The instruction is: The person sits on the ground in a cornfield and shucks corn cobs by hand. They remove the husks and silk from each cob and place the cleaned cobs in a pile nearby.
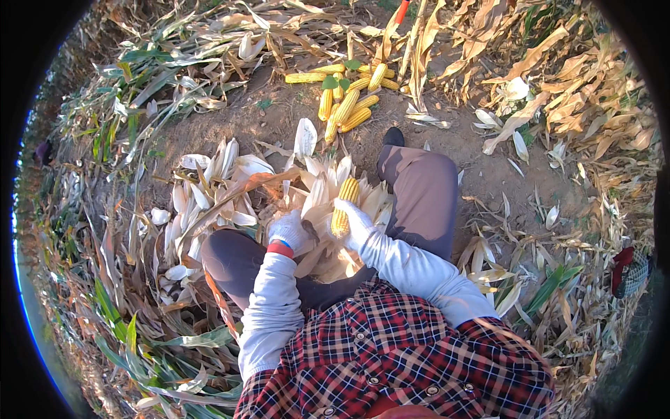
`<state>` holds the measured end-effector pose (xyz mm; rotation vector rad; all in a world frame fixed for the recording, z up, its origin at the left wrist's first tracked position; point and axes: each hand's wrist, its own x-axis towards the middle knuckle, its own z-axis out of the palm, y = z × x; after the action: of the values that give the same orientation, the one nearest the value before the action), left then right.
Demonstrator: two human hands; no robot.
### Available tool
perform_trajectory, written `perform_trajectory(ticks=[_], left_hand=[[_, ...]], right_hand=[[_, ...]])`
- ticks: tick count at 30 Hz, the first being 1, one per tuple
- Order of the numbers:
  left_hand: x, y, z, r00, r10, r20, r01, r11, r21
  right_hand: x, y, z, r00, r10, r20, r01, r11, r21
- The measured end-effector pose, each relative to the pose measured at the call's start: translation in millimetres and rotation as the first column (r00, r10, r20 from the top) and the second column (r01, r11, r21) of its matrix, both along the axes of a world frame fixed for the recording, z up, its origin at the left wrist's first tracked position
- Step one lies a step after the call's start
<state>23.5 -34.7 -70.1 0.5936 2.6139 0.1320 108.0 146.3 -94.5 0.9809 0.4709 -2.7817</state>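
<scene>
A husked yellow ear of corn (347,196) is in my right hand (357,224), which wears a white knit glove. The ear stands out lengthwise past my thumb, its kernels bare. My left hand (287,230), in a matching glove with a red cuff, is curled at the left, apart from the ear. A brown scrap of dry husk (310,230) shows at its fingers, though the palm side is hidden. Beneath and between both hands lies a heap of pale, peeled-back corn husks (319,214), between my bent legs.
Ahead on bare soil (220,125) lies a pile of husked corn ears (345,107). Unhusked pale ears (180,209) are heaped at my left knee. Dry cornstalks (528,57) ring the spot. A red-tipped object (402,11) shows at the top, a checked bundle (631,272) far right.
</scene>
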Motion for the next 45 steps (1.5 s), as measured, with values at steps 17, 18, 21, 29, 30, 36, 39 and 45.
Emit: perform_trajectory(ticks=[17, 18, 21, 29, 30, 36, 39, 45], left_hand=[[-55.6, -279.0, 42.3, 0.846, 0.46, -0.269, -0.424, 0.887, 0.185], [-56.3, -276.1, 41.6, 0.89, 0.388, -0.239, -0.345, 0.917, 0.202], [-53.5, -257.7, 59.9, 0.825, 0.565, 0.007, -0.52, 0.755, 0.4], [-66.2, -163.2, 156.6, 0.789, 0.567, -0.238, -0.174, 0.577, 0.798], [-70.1, -150.9, 154.9, 0.779, 0.508, -0.368, -0.153, 0.723, 0.674], [-115.0, -152.6, 78.0, 0.927, 0.227, -0.298, -0.289, 0.94, -0.183], [-132.3, -180.8, 46.8, 0.963, 0.267, 0.038, -0.253, 0.943, -0.219], [-135.9, -166.4, 38.8, 0.995, 0.103, -0.002, -0.098, 0.935, -0.341]], right_hand=[[-62.6, 76.8, 53.2, 0.929, 0.227, -0.292, -0.097, 0.912, 0.398], [-57.8, 75.4, 56.1, 0.93, 0.238, -0.28, -0.111, 0.908, 0.404], [-54.2, 70.8, 68.4, 0.927, 0.272, -0.257, -0.133, 0.881, 0.454], [-34.7, 79.9, 90.7, 0.898, 0.307, -0.316, -0.077, 0.816, 0.573], [-33.0, 82.5, 88.8, 0.891, 0.327, -0.314, -0.094, 0.811, 0.578], [-32.3, 81.7, 58.1, 0.915, 0.237, -0.328, 0.008, 0.799, 0.601], [-31.6, 83.4, 52.1, 0.912, 0.262, -0.317, -0.026, 0.806, 0.592], [-27.7, 73.9, 71.6, 0.913, 0.243, -0.328, -0.009, 0.815, 0.579]])
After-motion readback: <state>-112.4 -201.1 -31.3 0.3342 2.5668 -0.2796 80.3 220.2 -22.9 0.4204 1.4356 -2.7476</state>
